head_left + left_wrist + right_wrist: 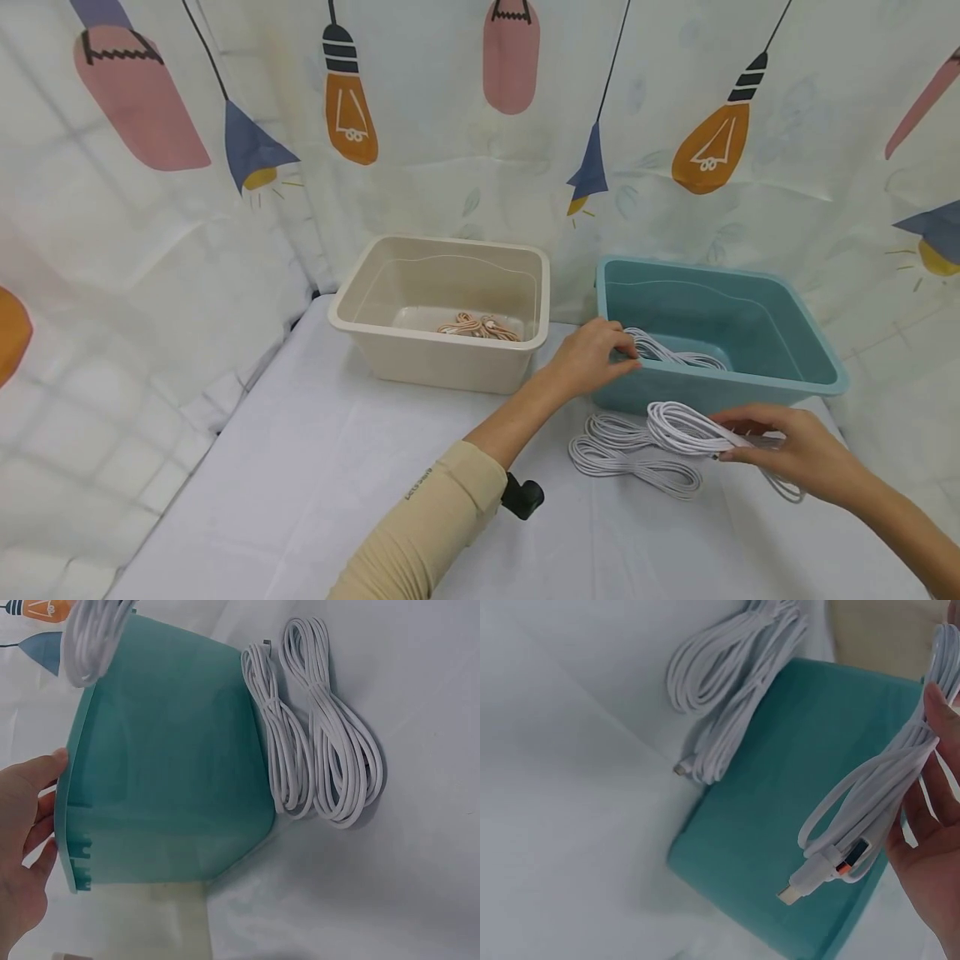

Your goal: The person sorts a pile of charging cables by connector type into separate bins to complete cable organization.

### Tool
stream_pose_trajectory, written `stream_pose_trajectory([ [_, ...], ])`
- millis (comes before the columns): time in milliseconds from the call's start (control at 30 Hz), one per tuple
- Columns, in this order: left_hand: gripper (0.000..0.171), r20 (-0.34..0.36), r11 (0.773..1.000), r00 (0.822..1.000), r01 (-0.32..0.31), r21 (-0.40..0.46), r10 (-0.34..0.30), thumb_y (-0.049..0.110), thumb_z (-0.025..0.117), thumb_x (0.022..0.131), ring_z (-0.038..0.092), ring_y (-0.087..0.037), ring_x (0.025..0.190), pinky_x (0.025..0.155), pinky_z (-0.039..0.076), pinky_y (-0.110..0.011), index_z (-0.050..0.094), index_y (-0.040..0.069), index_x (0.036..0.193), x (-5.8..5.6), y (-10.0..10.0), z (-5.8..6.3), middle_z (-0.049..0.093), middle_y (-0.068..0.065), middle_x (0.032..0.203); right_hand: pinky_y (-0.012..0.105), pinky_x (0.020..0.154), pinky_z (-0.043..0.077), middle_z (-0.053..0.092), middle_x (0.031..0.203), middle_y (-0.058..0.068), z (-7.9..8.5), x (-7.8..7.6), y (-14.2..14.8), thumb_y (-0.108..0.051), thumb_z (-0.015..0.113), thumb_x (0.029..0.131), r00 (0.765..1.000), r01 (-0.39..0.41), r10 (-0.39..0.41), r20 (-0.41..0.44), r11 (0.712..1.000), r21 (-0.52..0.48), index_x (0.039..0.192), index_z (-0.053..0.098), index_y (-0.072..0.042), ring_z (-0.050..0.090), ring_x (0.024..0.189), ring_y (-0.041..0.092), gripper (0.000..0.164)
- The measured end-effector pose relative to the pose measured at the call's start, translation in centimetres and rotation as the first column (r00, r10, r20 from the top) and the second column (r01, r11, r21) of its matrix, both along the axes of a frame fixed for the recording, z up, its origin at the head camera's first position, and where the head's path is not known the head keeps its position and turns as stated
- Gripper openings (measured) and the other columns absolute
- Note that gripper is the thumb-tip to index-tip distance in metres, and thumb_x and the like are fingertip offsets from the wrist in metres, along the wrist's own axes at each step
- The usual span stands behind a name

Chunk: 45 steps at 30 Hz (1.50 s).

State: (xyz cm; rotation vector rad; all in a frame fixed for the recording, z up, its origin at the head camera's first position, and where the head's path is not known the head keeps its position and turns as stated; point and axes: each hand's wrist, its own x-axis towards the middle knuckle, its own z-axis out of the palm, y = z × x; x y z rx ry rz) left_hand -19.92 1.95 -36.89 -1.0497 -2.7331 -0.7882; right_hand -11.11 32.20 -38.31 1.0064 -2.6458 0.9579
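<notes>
My right hand [802,458] holds a coiled white USB cable [678,429] in front of the teal bin [720,390]. In the right wrist view, its plug [802,879] hangs from the near end of the bundle. The left hand [596,358] grips the bin's rim at its front left corner, thumb and fingers on the edge in the left wrist view. Inside that bin lies another white cable bundle [678,357]. Two more coiled white cables, one nearer [637,471] and one against the bin [281,742], rest side by side on the table.
A beige bin [442,364] stands to the left, with thin tan cables [474,327] at its bottom. Near my left sleeve a small black object [525,498] sits partly hidden on the white-covered table [300,500]. A patterned curtain [450,183] hangs behind the bins.
</notes>
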Motion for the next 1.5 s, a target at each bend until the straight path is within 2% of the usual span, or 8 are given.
stream_pose_trajectory([
  [200,0.014,0.003,1.0,1.0,0.002,-0.007,-0.002,0.03,0.074,0.102,0.058,-0.011,0.097,0.076,0.045,-0.016,0.083,0.019,0.105,0.0,0.0,0.0,0.069,0.005,0.098,0.006,0.079,0.05,0.075,0.108,-0.019,1.2,-1.0,0.5,0.011,0.091,0.068,1.0,0.004,-0.004,-0.008,1.0,-0.003,0.116,0.077,-0.006,0.066,0.091,-0.005,0.053],
  [500,0.014,0.004,1.0,1.0,0.013,0.0,-0.013,0.029,0.074,0.102,0.059,-0.012,0.097,0.076,0.045,-0.017,0.083,0.018,0.104,-0.1,-0.1,0.0,0.069,0.003,0.097,0.004,0.08,0.047,0.072,0.106,-0.026,3.8,-2.7,1.3,0.01,0.09,0.071,0.997,0.073,-0.072,-0.027,0.996,0.042,0.117,0.077,-0.004,0.063,0.093,-0.01,0.049],
  [733,0.014,0.015,1.0,1.0,0.012,0.004,-0.012,0.028,0.074,0.102,0.058,-0.012,0.097,0.077,0.045,-0.017,0.083,0.018,0.104,-0.2,0.0,0.1,0.071,-0.001,0.101,0.004,0.075,0.048,0.069,0.101,-0.028,5.5,-4.3,1.7,0.004,0.09,0.076,0.99,0.141,-0.141,0.003,0.987,0.079,0.116,0.076,-0.001,0.061,0.09,-0.012,0.043],
  [1033,0.013,0.012,1.0,1.0,0.008,-0.006,-0.008,0.028,0.074,0.102,0.059,-0.012,0.098,0.078,0.046,-0.016,0.083,0.019,0.105,-0.1,0.0,0.1,0.07,0.005,0.099,0.004,0.073,0.047,0.066,0.095,-0.03,7.5,-6.3,1.7,-0.002,0.091,0.08,0.974,0.22,-0.226,0.033,0.966,0.137,0.119,0.077,0.0,0.058,0.086,-0.014,0.042],
  [1100,0.014,0.014,1.0,1.0,0.01,-0.008,-0.01,0.028,0.074,0.102,0.059,-0.012,0.098,0.078,0.045,-0.016,0.083,0.019,0.105,-0.1,0.0,0.2,0.07,0.005,0.099,0.005,0.071,0.047,0.068,0.094,-0.024,8.0,-6.7,1.7,-0.004,0.091,0.081,0.968,0.238,-0.248,0.048,0.959,0.151,0.12,0.076,0.001,0.057,0.085,-0.014,0.042],
  [1300,0.013,0.015,1.0,1.0,0.012,-0.007,-0.012,0.028,0.074,0.102,0.058,-0.011,0.096,0.077,0.045,-0.015,0.083,0.018,0.105,-0.1,0.0,0.2,0.069,0.005,0.098,0.008,0.068,0.048,0.075,0.101,0.015,9.3,-8.0,1.5,-0.007,0.088,0.086,0.954,0.271,-0.291,0.075,0.941,0.204,0.123,0.075,0.003,0.054,0.081,-0.014,0.041],
  [1400,0.013,0.014,1.0,1.0,0.013,-0.003,-0.012,0.028,0.074,0.102,0.059,-0.011,0.096,0.077,0.045,-0.015,0.083,0.018,0.105,-0.1,0.0,0.2,0.069,0.004,0.098,0.011,0.067,0.048,0.074,0.105,0.021,9.7,-8.7,1.5,-0.011,0.087,0.088,0.944,0.29,-0.317,0.089,0.929,0.23,0.126,0.073,0.004,0.054,0.081,-0.013,0.043],
  [1500,0.014,0.014,1.0,1.0,0.013,-0.006,-0.013,0.028,0.074,0.102,0.059,-0.012,0.097,0.077,0.046,-0.016,0.083,0.018,0.105,-0.1,-0.1,0.2,0.069,0.004,0.099,0.013,0.066,0.05,0.073,0.107,0.024,10.1,-9.4,1.5,-0.014,0.087,0.089,0.935,0.306,-0.339,0.104,0.919,0.247,0.128,0.072,0.005,0.061,0.083,-0.001,0.046],
])
